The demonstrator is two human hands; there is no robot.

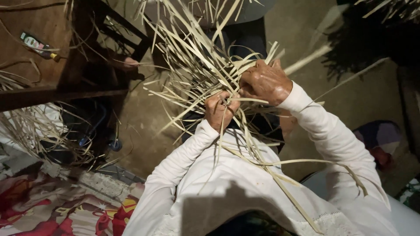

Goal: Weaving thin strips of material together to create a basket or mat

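Setting: dim room seen from above, with a bare earthen floor [144,131] under the hands and a dark wooden bench [65,89] at upper left.
Work in hand: a loose bundle of pale flat strips [197,65], dry and ribbon-like, held in front of the chest over the person's white long-sleeved top [227,175].
Left hand [220,111]: curled into a fist low on the bundle, its grip pressed together round a few strips where they cross; several strips run down from it over the lap.
Right hand [264,83]: back of the hand up, fingers bent down into the strips just above and to the right of the left hand; its grip looks closed on strips, though the fingertips are hidden in the tangle.
Key relation: the two hands touch or nearly touch at the crossing point; the free ends fan away from them up and to the left, so the long axis of the bundle runs from the lap up toward the top of the view. The left hand is nearer the body, the right nearer the fanning ends.
Around: more strips [39,131] lie heaped at left by the bench, a small tube [37,45] rests on the wooden surface, and a red patterned cloth [57,214] shows at lower left.
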